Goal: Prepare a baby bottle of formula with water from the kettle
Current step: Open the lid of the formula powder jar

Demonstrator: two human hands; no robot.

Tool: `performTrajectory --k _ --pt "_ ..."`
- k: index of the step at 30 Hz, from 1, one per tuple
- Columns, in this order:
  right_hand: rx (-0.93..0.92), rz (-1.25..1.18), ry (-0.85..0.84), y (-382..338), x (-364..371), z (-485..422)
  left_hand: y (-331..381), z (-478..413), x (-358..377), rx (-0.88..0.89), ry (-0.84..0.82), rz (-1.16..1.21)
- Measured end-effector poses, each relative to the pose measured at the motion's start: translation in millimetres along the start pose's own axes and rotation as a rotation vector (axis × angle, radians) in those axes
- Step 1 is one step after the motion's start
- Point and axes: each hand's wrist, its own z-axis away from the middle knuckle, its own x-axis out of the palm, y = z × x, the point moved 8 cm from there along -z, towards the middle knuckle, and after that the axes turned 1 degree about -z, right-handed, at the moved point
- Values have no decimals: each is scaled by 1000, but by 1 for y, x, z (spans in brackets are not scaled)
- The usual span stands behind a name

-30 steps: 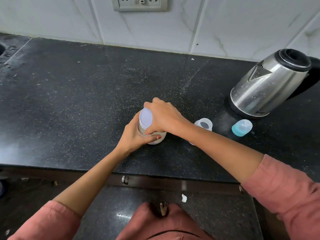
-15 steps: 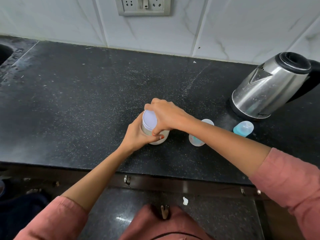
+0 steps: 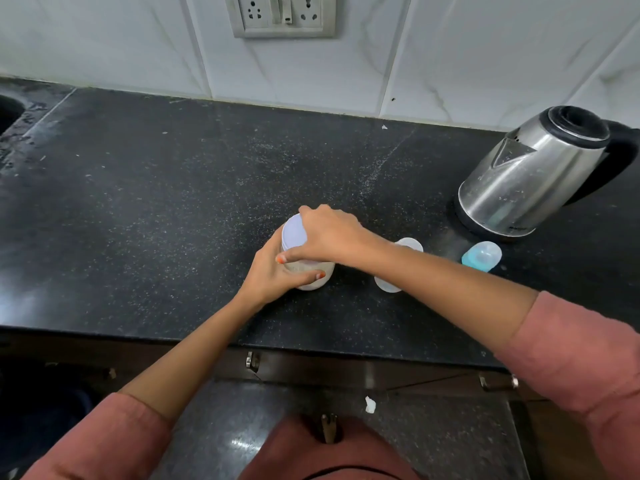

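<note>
Both hands grip a jar (image 3: 310, 277) standing mid-worktop (image 3: 138, 220): the left hand (image 3: 277, 275) wraps its body, the right hand (image 3: 332, 233) clasps its pale lid (image 3: 292, 233). Just right of the jar, partly hidden by the right forearm, stands the open bottle (image 3: 408, 244). Its blue cap (image 3: 481, 256) lies near the steel kettle (image 3: 533, 178) at far right.

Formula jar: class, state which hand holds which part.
Left hand grips the formula jar around its body; right hand grips its lid.
</note>
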Motion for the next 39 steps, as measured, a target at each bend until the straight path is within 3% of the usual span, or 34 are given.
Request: performTrajectory --k 3,9,23,27,31,39 --pt "21 103 102 -6 -4 0 2 -1 0 20 2 -23" --pt "-61 23 96 -9 -8 0 -2 -3 -1 4 1 -10" --pt "-466 54 -274 -12 6 -9 -2 -3 -1 -18 -5 -54" --pt "-329 31 -249 -2 7 -10 3 -2 0 9 -13 -63" --pt "-215 41 -43 0 -2 -5 4 -1 0 14 -11 -30" --pt "-365 -87 -66 -6 -24 -6 0 -2 0 -1 -20 -47"
